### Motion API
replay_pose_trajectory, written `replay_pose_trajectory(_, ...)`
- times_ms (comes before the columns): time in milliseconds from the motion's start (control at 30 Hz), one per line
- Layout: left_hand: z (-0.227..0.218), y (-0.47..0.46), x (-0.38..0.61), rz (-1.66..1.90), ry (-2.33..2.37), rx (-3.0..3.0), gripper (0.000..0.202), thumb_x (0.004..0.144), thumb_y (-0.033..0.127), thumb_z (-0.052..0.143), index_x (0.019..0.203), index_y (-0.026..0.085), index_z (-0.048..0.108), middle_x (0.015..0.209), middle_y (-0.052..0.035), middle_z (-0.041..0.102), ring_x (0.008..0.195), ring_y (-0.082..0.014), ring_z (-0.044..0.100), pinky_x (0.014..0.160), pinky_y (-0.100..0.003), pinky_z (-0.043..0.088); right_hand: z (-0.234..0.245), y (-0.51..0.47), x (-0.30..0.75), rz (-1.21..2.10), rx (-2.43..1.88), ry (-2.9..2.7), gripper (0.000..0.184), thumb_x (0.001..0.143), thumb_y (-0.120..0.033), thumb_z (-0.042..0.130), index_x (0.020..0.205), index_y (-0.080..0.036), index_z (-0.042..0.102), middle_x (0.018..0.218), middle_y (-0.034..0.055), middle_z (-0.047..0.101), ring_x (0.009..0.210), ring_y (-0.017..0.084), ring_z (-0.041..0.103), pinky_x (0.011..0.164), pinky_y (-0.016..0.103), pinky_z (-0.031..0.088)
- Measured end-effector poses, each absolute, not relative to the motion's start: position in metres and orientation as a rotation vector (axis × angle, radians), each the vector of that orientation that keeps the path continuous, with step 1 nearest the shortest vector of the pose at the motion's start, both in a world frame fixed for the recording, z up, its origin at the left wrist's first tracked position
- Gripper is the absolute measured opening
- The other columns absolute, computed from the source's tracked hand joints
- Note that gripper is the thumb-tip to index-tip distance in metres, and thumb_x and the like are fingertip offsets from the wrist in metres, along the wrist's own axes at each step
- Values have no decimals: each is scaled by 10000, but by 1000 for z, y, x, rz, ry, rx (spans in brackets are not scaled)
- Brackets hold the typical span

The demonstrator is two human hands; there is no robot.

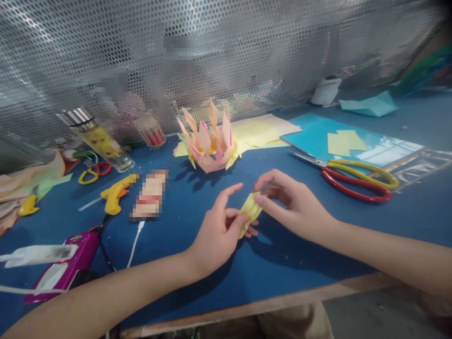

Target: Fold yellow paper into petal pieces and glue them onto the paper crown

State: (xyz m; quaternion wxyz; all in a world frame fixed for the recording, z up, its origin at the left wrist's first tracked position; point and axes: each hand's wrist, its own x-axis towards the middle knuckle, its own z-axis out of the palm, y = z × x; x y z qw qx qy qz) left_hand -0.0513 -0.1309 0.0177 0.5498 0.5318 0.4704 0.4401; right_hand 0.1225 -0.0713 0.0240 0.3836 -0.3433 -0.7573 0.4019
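Note:
Between my two hands is a small folded piece of yellow paper, held above the blue tabletop near its front edge. My left hand pinches its lower end between thumb and fingers, with the index finger stretched out past it. At the upper end, my right hand grips the paper between thumb and fingertips; some of those fingertips are hidden. Behind my hands stands a folded-paper piece with upright pink and peach points and yellow tips, shaped like a crown or a lotus.
Scissors with red and yellow handles lie at right, against a blue folder bearing yellow paper squares. At left are a yellow glue gun, a purple power strip with cables, and a leaning glass bottle. Perforated metal sheeting closes the back.

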Motion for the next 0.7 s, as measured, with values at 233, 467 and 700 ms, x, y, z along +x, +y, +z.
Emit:
replay_pose_trajectory(233, 21, -131, -51, 1039, 1111, 1212, 450, 887, 251, 567, 1296, 227, 378, 721, 0, 689, 584, -137, 669, 609, -269, 567, 24, -68, 122, 1001, -835, -1884, 138, 832, -282, 632, 894, -219, 526, 721, -31, 527, 581, 106, 512, 534, 243, 461)
replay_pose_trajectory(467, 21, -122, -54, 1002, 1087, 1158, 296, 821, 319, 669, 1058, 152, 608, 845, -69, 729, 796, -206, 715, 706, -265, 548, 27, -69, 125, 1078, -714, -1793, 85, 846, -201, 598, 885, -220, 525, 750, -18, 561, 630, 107, 567, 607, 243, 520)
replay_pose_trajectory(700, 19, -123, -55, 991, 1156, 1245, 310, 854, 413, 613, 973, 150, 728, 814, -62, 735, 800, -212, 704, 756, -299, 535, 25, -68, 123, 1018, -788, -1782, 185, 797, -155, 598, 802, -230, 429, 844, -5, 538, 678, 111, 568, 604, 241, 521)
